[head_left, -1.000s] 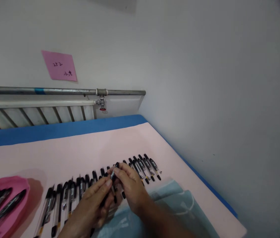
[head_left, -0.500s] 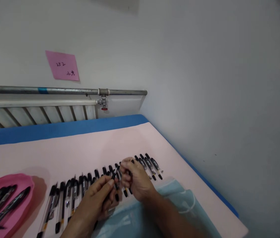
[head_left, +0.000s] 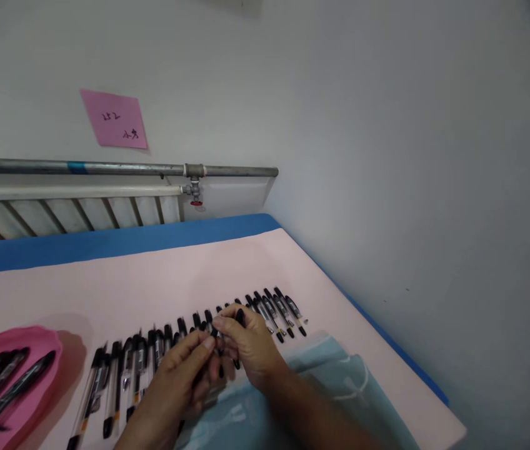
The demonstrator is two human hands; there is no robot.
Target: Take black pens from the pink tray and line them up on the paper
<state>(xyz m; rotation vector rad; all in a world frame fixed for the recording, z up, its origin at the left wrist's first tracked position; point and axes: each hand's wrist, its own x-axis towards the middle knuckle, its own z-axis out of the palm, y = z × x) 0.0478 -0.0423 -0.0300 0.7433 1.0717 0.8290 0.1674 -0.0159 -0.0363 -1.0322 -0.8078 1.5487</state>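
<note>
My left hand (head_left: 185,370) is closed on a pen (head_left: 215,333), thumb and forefinger pinching its dark front part; its rear is hidden in the hand. Against it, my right hand (head_left: 246,344) pinches the pen's tip end with thumb and forefinger. A black rounded piece (head_left: 240,316), perhaps a pen cap, pokes out between the curled right fingers. Behind and beside both hands runs a row of disassembled pens (head_left: 114,384), black caps and clear barrels lying side by side. More of the row (head_left: 280,307) shows to the right, with small metal bits by it.
A pink dish (head_left: 54,350) of assembled-looking black pens (head_left: 25,381) stands at the left. Light blue patterned cloth (head_left: 330,369) lies at the near edge under my right forearm. The pink tabletop (head_left: 162,281) with blue edging meets walls at the back and right; a radiator pipe (head_left: 143,169) runs behind.
My right hand has moved in to the left, and its fingertips now meet the pen tip that was exposed before. My left hand stays nearly in place; the view has shifted slightly.
</note>
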